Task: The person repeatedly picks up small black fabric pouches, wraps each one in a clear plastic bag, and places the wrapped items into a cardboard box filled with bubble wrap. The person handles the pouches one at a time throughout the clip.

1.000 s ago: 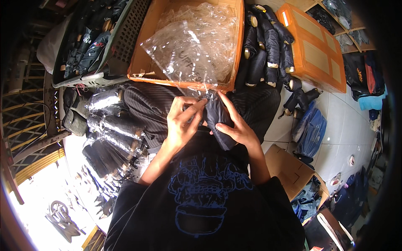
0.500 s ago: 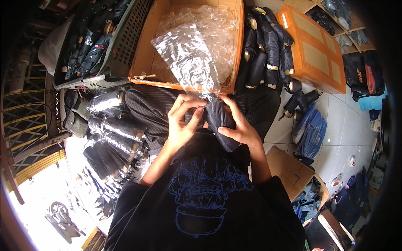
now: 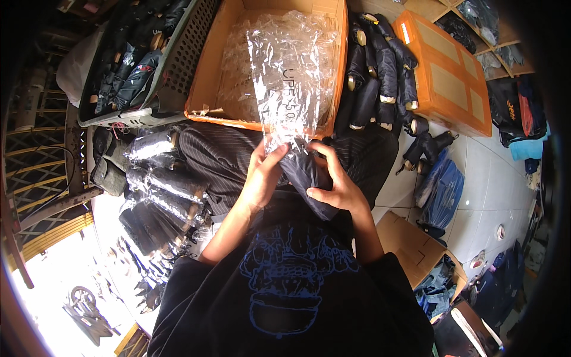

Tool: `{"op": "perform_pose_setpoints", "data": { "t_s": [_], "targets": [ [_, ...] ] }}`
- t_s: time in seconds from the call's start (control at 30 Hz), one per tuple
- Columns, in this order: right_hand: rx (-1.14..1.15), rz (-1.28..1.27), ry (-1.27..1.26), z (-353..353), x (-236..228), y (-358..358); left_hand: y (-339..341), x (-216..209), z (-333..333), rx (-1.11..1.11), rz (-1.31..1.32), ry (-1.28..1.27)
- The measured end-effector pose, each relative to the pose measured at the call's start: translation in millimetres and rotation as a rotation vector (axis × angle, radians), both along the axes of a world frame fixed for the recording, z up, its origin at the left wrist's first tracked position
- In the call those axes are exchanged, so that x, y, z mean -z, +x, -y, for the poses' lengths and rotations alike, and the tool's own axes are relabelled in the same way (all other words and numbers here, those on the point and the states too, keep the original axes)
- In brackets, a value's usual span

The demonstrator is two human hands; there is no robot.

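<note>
Over my lap, my right hand (image 3: 340,189) is wrapped around a black folded umbrella (image 3: 304,174), thumb on its near side. A clear plastic bag (image 3: 282,77) stretches away from the umbrella's far end, over an open carton. Its mouth meets the umbrella's tip, and my left hand (image 3: 262,179) pinches the bag's edge there, thumb on top. How far the tip sits inside the bag is hard to tell through the crinkled, shiny film.
More clear bags (image 3: 238,65) fill the open carton (image 3: 198,98). Left of it stands a dark crate (image 3: 187,56) of umbrellas, with bagged umbrellas (image 3: 163,178) heaped below. Several black umbrellas (image 3: 388,83) lie at right beside an orange-taped box (image 3: 449,71). An open cardboard box (image 3: 407,238) sits nearer.
The bag has swung upright and spread flatter above the umbrella. My left hand's fingers have shifted from the bag's neck to grip its mouth at the umbrella's tip.
</note>
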State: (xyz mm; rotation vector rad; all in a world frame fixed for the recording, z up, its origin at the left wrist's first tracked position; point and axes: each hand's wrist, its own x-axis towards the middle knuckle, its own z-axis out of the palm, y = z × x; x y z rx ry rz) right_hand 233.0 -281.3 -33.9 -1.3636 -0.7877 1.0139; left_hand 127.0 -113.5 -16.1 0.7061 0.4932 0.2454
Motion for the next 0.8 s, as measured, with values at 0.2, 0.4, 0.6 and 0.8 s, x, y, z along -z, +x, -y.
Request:
{"op": "perform_pose_setpoints", "data": {
  "t_s": [0.2, 0.4, 0.6, 0.8],
  "targets": [
    [0.058, -0.092, 0.032, -0.2, 5.1, -5.6, -8.9, 3.0, 17.2, -0.030, -0.105, 0.131],
    [0.116, -0.146, 0.039, 0.9, -1.8, -11.3, -19.7, 14.4, 34.5, -0.020, -0.167, 0.197],
    [0.240, -0.062, 0.093, -1.4, 1.7, -17.5, -17.8, 9.9, 32.3, 0.171, -0.179, 0.203],
    [0.191, 0.014, 0.026, -11.4, -0.4, -20.8, 1.3, 9.4, 11.3, -0.041, 0.030, 0.095]
  ]
}}
